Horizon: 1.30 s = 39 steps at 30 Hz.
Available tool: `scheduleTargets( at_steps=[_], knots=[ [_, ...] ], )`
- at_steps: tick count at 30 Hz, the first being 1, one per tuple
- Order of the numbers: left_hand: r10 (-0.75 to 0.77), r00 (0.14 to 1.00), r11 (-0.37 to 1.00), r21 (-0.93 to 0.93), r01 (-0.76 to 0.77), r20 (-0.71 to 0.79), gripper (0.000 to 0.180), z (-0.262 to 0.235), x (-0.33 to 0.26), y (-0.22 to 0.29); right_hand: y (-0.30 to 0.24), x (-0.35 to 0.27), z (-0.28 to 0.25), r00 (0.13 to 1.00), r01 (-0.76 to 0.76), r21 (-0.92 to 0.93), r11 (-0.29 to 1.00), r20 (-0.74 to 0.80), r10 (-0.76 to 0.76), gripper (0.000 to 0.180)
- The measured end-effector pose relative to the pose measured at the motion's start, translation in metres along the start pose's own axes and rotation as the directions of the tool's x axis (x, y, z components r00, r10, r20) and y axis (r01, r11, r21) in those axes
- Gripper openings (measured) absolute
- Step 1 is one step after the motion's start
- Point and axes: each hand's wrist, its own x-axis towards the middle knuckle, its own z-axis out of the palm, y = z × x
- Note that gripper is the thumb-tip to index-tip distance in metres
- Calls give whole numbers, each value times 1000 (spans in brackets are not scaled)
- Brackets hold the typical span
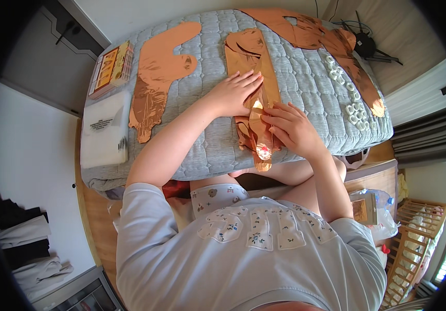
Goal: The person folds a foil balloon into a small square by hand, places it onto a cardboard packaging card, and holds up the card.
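Note:
A copper-coloured foil balloon [256, 62], deflated and folded into a long strip, lies on the grey quilted mattress [207, 109] in front of me. My left hand [237, 93] presses on its middle, fingers stretched out and lying flat. Lower down, my right hand [291, 126] rests along the strip's right edge with its fingers extended and apart. Between the two hands the foil is creased and shiny. Its crumpled near end [263, 155] reaches the mattress edge. Another flat foil balloon [160, 67] is spread out to the left.
More copper foil [311, 32] stretches across the far right. White rings of tape or ribbon [356, 111] lie near the right edge, with a black router [366, 45] behind. At left are a patterned box [111, 70] and a stack of clear plastic bags [106, 129].

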Motion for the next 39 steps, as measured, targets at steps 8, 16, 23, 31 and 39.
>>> scheduleTargets(
  at_steps=[8,16,23,31,39],
  knots=[
    [11,1000,1000,-20,-11,0,88,1,0,-2,1,-3,-2,999,-30,-13,999,12,30,34],
    [28,999,998,-62,-29,-27,96,8,2,-10,-3,-7,1,991,-92,-80,993,88,99,37],
    [23,999,1000,9,-22,-27,101,6,1,-6,10,-1,-5,997,-62,13,998,34,62,32],
    [16,1000,1000,26,-16,-18,97,4,1,-3,13,10,-1,989,-126,105,986,-60,133,28],
    [3,1000,999,40,-3,2,99,3,0,-3,11,19,-10,982,-180,-15,983,54,181,68]
  ],
)
